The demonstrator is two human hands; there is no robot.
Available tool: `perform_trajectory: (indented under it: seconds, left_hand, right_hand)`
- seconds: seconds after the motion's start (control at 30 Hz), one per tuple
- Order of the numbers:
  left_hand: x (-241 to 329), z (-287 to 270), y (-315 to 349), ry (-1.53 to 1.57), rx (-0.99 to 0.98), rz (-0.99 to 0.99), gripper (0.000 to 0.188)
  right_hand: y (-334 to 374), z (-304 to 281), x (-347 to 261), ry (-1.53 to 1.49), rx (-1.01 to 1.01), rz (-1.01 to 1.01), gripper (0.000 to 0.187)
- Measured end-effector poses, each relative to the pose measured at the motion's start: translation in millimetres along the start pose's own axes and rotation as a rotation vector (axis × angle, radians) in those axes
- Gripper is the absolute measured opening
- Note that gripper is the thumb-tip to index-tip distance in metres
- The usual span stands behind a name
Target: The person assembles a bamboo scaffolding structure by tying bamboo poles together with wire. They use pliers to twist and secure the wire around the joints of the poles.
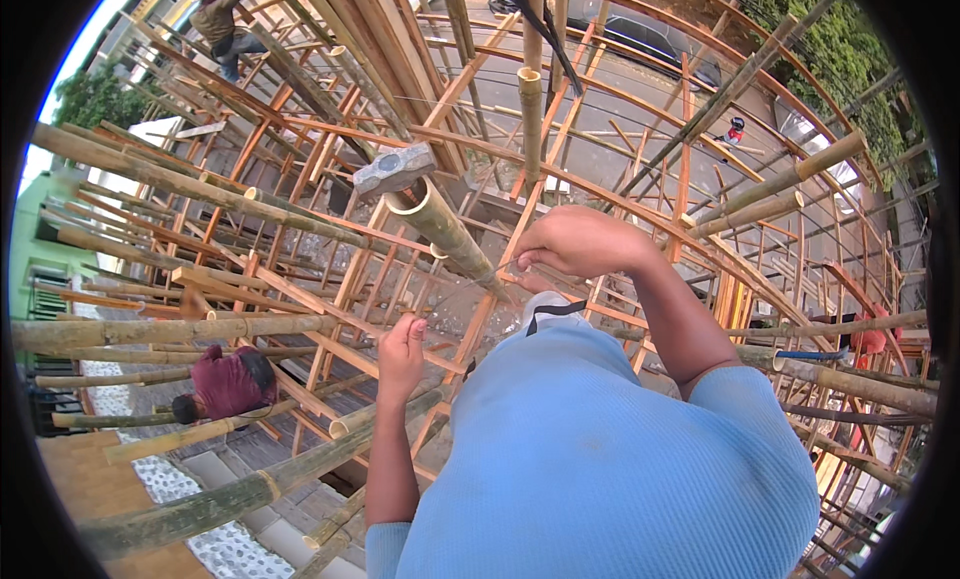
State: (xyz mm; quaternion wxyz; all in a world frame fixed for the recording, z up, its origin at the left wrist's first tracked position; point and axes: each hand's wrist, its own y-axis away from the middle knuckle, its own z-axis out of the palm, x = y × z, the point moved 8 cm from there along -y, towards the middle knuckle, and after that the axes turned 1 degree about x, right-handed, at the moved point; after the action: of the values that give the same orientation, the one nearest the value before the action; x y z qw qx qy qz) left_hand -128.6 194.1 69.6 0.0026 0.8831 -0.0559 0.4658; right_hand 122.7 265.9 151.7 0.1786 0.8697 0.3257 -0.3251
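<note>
left hand and right hand apart here, fingers pinched, seemingly on a thin wire beside the bamboo pole, hammer at its open top!

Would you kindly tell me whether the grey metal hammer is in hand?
Out: the hammer shows at the open top of the hollow tan bamboo pole, apart from the left hand and the right hand.

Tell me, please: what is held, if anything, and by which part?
A thin strand seems pinched in the right grip; whether at its end cannot be told. The left grip looks pinched too; its hold is unclear.
</note>
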Motion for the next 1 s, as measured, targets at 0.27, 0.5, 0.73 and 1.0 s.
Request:
perform_trajectory:
  seconds: [0.27,0.5,0.73,1.0]
  left_hand:
    - [46.5,17.2,6.9,0.027,-0.062,0.026,0.030]
    - [35.8,-8.6,26.3,0.118,0.032,-0.182,0.028]
    - [37.8,-6.1,26.7,0.229,-0.057,-0.180,0.029]
    - [50.7,11.3,17.8,0.292,-0.150,-0.199,0.028]
  right_hand:
    - [-44.0,55.8,-39.0,0.352,-0.222,-0.092,0.016]
    - [-58.5,-12.0,-75.0,0.186,-0.096,-0.186,0.035]
    - [-75.2,-6.6,-67.8,-0.781,-0.051,-0.329,0.055]
    - [-70.7,16.8,-69.8,-0.842,-0.240,-0.302,0.057]
